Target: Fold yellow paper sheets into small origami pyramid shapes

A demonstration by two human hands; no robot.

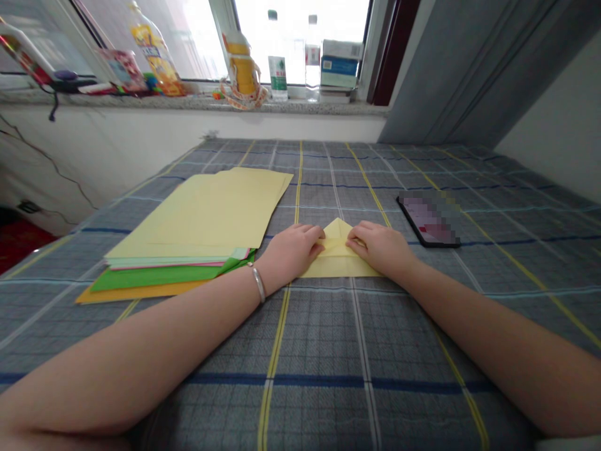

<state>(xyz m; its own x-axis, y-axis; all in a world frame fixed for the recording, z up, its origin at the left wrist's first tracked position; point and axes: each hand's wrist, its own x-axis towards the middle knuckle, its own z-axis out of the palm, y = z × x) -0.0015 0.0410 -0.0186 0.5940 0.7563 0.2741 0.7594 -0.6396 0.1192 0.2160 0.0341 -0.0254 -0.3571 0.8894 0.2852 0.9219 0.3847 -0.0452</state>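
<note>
A small pale yellow sheet of paper [337,250], folded to a point at its far end, lies on the grey checked cloth [328,351]. My left hand [291,250] rests on its left side with fingers curled and pressing a fold. On the right side, my right hand [382,247] does the same, fingers bent onto the paper. The two hands almost meet at the paper's middle. A silver bangle [257,283] sits on my left wrist.
A stack of coloured paper [197,232], yellow on top with green, pink and orange below, lies to the left. A dark phone [429,219] lies to the right. Bottles [244,62] and boxes [340,66] line the windowsill behind.
</note>
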